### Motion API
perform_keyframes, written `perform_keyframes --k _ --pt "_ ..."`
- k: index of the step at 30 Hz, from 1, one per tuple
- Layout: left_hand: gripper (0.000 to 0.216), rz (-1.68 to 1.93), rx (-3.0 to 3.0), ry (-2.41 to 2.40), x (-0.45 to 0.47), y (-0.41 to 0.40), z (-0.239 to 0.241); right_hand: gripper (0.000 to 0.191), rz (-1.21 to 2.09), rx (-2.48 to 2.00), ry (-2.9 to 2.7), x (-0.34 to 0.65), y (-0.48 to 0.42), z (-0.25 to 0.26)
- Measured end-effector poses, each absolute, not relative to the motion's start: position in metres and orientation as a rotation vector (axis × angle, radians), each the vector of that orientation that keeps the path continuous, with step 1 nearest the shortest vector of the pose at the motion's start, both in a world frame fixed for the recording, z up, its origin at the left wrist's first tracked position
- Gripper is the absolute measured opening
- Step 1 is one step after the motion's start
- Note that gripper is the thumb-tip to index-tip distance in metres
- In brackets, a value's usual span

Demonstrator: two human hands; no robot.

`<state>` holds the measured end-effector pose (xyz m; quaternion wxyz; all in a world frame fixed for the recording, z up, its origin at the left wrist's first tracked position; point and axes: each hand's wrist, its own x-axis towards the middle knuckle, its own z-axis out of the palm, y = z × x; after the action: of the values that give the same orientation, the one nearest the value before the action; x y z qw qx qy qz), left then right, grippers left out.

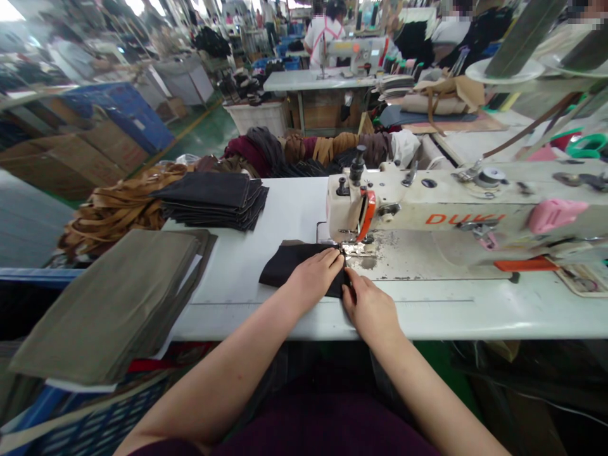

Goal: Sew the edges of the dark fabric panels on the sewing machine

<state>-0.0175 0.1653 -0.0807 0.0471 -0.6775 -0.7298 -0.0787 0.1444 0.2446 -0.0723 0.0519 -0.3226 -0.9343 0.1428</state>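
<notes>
A piece of black fabric (294, 261) lies on the white sewing table, its far right corner beneath the needle area of the sewing machine (413, 202). My left hand (316, 278) rests flat on top of this fabric, fingers stretched out and their tips close to the presser foot. At the fabric's right edge, my right hand (373, 307) pinches the border between thumb and curled fingers. Part of the cloth is hidden under both hands. A strip of olive fabric (291, 242) shows along its far edge.
Left on the table are a stack of dark fabric pieces (213, 196) and a pile of olive panels (118, 297) overhanging the edge. Tan straps (123, 202) are heaped beyond them. Rolled strips (327, 149) line the far side. A person (324, 31) sits at another machine ahead.
</notes>
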Motion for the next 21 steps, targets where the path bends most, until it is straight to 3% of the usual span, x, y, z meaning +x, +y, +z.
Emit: perform_keyframes --k 9,21 --pt "0.038 -0.152 -2.083 -2.149 -0.010 0.154 -0.079 0.041 0.512 -0.949 -2.811 0.147 0.247 -0.072" --pt "0.036 -0.349 -2.093 -2.074 -0.002 0.129 -0.090 0.038 0.468 -0.842 -2.771 0.141 0.252 -0.080"
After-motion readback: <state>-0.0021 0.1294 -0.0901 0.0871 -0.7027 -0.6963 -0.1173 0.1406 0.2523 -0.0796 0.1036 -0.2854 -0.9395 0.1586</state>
